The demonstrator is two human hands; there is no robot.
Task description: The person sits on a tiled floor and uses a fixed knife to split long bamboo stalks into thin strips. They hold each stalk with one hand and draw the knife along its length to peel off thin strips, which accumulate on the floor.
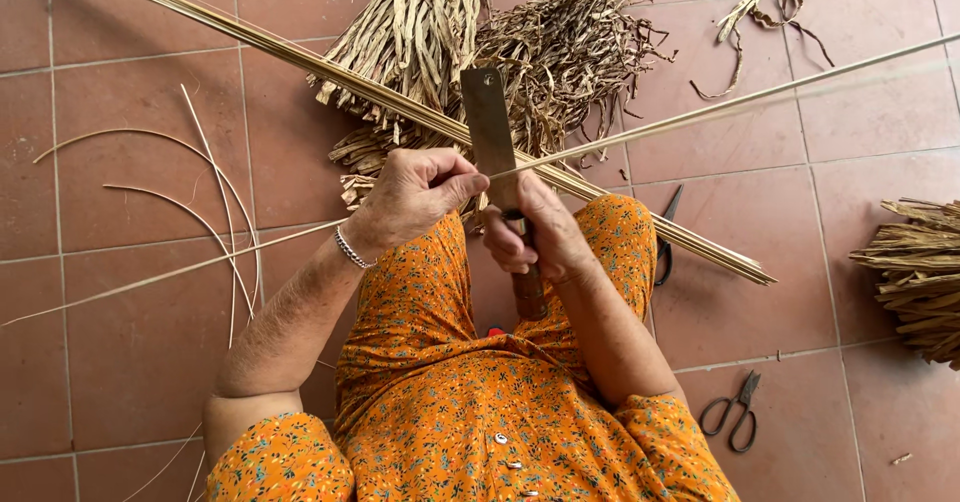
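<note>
Just above the lap, the right hand is closed around the wooden handle of a flat-bladed knife, the blade standing upright past the knuckles and pointing away from the body. Close beside it, the left hand pinches a thin pale strip between thumb and fingers, right against the blade's edge; the strip runs out long beyond the right hand and also trails back past the left wrist, which wears a silver bracelet. A bundle of long pale splints lies slanting across the floor beyond both hands, under the blade. Further beyond, a heap of dried strips rests on the red tiles. Outside the right forearm lie 2 pairs of scissors.
</note>
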